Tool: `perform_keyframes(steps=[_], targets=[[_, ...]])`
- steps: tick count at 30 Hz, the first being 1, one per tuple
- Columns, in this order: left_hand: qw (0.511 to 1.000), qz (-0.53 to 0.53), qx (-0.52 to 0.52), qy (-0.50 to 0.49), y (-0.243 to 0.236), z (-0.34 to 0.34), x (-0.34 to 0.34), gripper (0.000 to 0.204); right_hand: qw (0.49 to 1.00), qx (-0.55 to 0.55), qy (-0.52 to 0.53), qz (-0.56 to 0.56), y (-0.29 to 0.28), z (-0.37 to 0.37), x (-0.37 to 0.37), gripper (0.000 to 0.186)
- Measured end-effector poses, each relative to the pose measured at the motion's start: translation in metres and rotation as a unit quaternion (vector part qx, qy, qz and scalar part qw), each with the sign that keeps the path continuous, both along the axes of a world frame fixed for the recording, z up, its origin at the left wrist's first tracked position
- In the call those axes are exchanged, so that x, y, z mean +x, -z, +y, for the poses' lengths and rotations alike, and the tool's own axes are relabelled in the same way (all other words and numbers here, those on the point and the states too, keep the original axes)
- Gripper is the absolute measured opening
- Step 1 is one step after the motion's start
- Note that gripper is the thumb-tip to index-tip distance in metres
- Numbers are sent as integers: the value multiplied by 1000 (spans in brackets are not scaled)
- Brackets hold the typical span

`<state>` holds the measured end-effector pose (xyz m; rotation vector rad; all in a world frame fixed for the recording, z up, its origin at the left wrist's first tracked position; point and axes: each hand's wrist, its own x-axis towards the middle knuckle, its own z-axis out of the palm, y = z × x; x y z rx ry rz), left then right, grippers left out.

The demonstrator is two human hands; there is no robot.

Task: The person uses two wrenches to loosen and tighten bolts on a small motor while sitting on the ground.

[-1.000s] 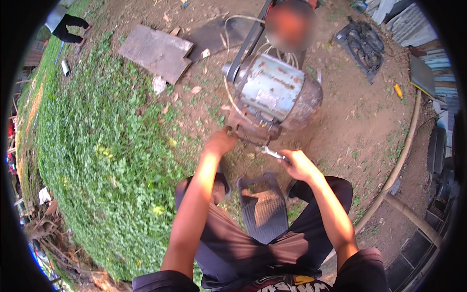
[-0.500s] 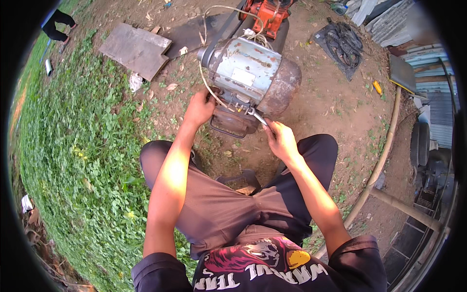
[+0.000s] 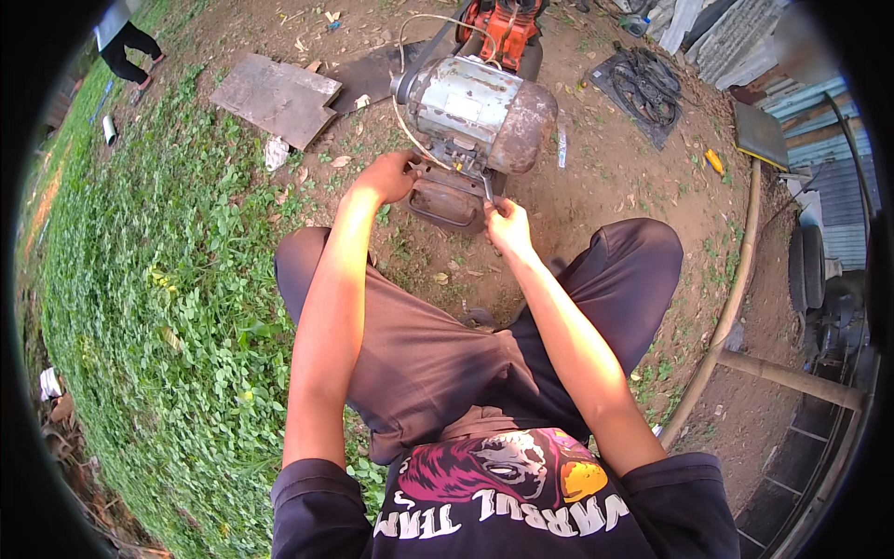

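In front of me stands an electric motor (image 3: 466, 101) with worn grey-blue paint and a rusty end cap. On its near side is an exposed cluster of terminals (image 3: 463, 156) with a pale cable (image 3: 410, 136) running to it. My right hand (image 3: 508, 228) is closed around a metal wrench (image 3: 488, 186), whose far end is at the right side of the terminals. My left hand (image 3: 384, 179) has its fingers curled at the left of the terminals; what they grip is hidden. A rusty box-like cover (image 3: 449, 201) sits just below, between both hands.
Behind the motor is an orange machine part (image 3: 507, 33), with a dark belt (image 3: 430, 51) nearby. A flat board (image 3: 279, 98) lies to the left, black cords (image 3: 647, 88) on a sheet to the right. A bamboo pole (image 3: 731, 289) runs along the right. Another person (image 3: 128, 47) stands far left.
My right hand has swung left and toward me, turning the wrench from slanted to nearly pointing straight away from me. My left hand stays beside the terminals. The view has shifted slightly.
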<state>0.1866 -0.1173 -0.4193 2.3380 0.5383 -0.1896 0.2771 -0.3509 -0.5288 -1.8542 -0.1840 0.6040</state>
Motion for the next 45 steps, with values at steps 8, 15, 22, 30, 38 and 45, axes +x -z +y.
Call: perform_keyframes(steps=[8,15,22,30,38,45], targets=[[997,72,23,-8,5,-2,-31,36,976,123,81,162,-38,42,-45,29],[996,12,81,-39,-34,-32,-20,32,958,152,126,208,-34,51,-48,25],[969,213,127,11,5,-14,-35,38,868,300,224,326,-30,94,-68,24],[983,148,108,-19,5,-7,-33,40,841,360,314,254,-10,123,-76,25],[991,108,77,-28,11,2,-46,38,883,266,303,241,-24,104,-73,22],[992,117,38,-32,15,-2,-40,40,937,163,186,249,-41,61,-45,23]])
